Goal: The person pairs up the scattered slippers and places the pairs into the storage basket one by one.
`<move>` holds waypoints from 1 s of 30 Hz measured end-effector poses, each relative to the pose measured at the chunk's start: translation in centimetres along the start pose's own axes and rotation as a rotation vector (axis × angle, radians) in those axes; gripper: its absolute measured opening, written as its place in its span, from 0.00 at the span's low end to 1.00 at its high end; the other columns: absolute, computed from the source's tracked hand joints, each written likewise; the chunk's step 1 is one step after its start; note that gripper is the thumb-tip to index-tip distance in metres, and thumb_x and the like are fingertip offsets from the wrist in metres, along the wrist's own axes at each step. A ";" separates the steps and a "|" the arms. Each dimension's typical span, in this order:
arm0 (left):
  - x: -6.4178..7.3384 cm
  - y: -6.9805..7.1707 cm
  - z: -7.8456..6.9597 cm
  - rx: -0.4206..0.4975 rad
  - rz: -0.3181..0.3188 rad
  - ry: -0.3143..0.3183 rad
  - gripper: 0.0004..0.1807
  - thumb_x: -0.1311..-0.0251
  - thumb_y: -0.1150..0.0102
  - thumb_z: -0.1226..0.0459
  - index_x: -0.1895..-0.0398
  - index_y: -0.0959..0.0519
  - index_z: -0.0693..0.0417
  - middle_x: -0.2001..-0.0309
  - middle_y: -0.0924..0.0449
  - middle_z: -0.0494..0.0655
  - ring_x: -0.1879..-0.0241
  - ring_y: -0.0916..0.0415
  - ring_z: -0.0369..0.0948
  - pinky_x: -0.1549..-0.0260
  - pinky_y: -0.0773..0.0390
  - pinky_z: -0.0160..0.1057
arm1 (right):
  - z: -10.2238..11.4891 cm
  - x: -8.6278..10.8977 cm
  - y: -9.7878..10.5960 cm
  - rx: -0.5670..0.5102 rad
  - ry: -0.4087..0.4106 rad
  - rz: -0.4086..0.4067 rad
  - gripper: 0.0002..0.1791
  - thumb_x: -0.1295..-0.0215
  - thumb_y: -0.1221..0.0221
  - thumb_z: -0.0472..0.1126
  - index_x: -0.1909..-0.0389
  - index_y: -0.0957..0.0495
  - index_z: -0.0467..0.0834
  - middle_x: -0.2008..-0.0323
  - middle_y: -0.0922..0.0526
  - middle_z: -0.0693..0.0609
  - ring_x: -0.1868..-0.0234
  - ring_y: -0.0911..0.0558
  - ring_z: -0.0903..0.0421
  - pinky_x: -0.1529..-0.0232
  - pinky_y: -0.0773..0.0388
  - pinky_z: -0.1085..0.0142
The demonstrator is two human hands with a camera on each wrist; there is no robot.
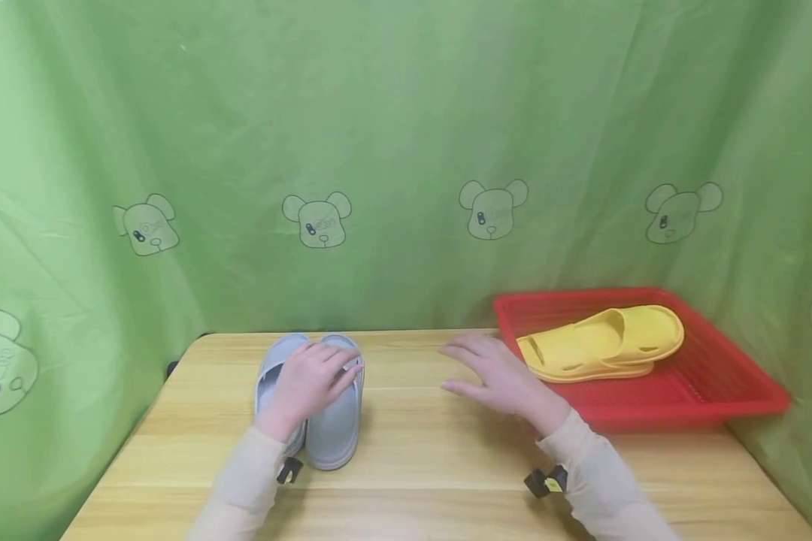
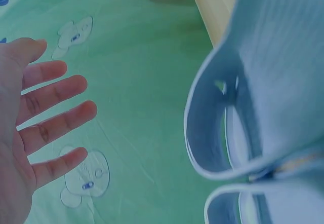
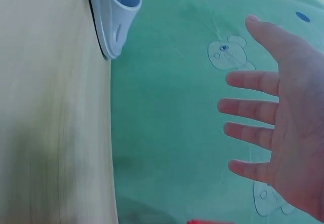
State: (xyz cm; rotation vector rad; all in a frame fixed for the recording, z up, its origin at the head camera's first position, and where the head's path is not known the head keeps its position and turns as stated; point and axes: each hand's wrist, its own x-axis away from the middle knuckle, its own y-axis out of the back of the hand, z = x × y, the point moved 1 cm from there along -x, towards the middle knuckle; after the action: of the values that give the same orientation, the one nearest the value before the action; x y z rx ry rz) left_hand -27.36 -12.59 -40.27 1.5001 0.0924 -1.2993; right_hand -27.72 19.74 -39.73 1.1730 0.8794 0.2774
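A pair of grey-blue slippers (image 1: 334,432) lies side by side on the left of the table, toes toward the curtain. Above them hovers my left hand (image 1: 309,379), fingers spread and holding nothing; in the left wrist view a gap separates that palm (image 2: 15,133) from the slippers (image 2: 283,82). My right hand (image 1: 497,376) is over the table just left of the red basket, its fingers extended and apart in the right wrist view, with nothing in the palm (image 3: 304,127). Yellow slippers (image 1: 582,346), one on top of the other, sit in the red basket (image 1: 737,409).
The wooden table (image 1: 406,458) runs up to a green curtain (image 1: 406,113) printed with bear heads, which also hangs along both sides. The basket stands at the table's right rear. A small black wrist mount (image 1: 546,482) sits under the right sleeve.
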 end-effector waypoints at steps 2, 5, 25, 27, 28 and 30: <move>0.3 0.2 0.5 -0.004 0.000 0.002 0.14 0.49 0.31 0.55 0.60 0.14 0.49 0.64 0.12 0.44 0.66 0.15 0.43 0.63 0.18 0.45 | 0.5 -0.4 -0.3 -0.010 -0.007 0.027 0.32 0.38 0.41 0.62 0.38 0.25 0.48 0.41 0.21 0.49 0.37 0.25 0.47 0.37 0.31 0.44; 0.8 0.5 1.3 -0.005 0.001 -0.001 0.13 0.48 0.32 0.55 0.60 0.15 0.51 0.65 0.12 0.44 0.67 0.15 0.43 0.63 0.17 0.45 | 1.2 -1.1 -0.7 -0.038 -0.016 0.065 0.32 0.38 0.41 0.62 0.37 0.26 0.49 0.40 0.22 0.50 0.36 0.26 0.48 0.35 0.32 0.44; 3.0 2.7 6.4 -0.058 0.033 -0.052 0.26 0.28 0.58 0.45 0.65 0.16 0.53 0.68 0.12 0.48 0.69 0.15 0.47 0.66 0.19 0.48 | 3.9 -5.8 -4.1 -0.075 -0.017 0.221 0.37 0.35 0.49 0.68 0.30 0.34 0.52 0.33 0.28 0.49 0.31 0.31 0.49 0.30 0.38 0.45; 3.1 2.7 6.8 -0.064 0.034 -0.047 0.31 0.27 0.65 0.43 0.65 0.16 0.53 0.68 0.12 0.49 0.69 0.15 0.48 0.66 0.18 0.48 | 4.1 -6.3 -4.6 -0.071 -0.018 0.232 0.37 0.35 0.49 0.68 0.30 0.34 0.53 0.33 0.28 0.49 0.31 0.31 0.49 0.29 0.38 0.45; 3.2 2.8 7.0 -0.067 0.036 -0.045 0.34 0.27 0.68 0.41 0.65 0.16 0.53 0.68 0.12 0.50 0.69 0.15 0.49 0.66 0.18 0.49 | 4.3 -6.5 -4.8 -0.068 -0.017 0.238 0.37 0.35 0.49 0.68 0.30 0.34 0.53 0.33 0.28 0.49 0.31 0.31 0.49 0.29 0.38 0.46; 3.3 2.8 7.4 -0.070 0.040 -0.040 0.35 0.27 0.69 0.40 0.65 0.16 0.54 0.68 0.12 0.51 0.70 0.16 0.49 0.66 0.18 0.49 | 4.5 -7.0 -5.2 -0.070 -0.017 0.251 0.37 0.35 0.49 0.69 0.30 0.34 0.53 0.32 0.29 0.49 0.30 0.31 0.49 0.29 0.39 0.46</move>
State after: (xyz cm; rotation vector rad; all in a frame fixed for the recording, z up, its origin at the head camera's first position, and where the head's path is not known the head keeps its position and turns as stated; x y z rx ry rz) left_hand -29.06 -20.93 -39.48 1.4090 0.0810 -1.2813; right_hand -30.25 10.27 -40.67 1.2193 0.7014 0.4982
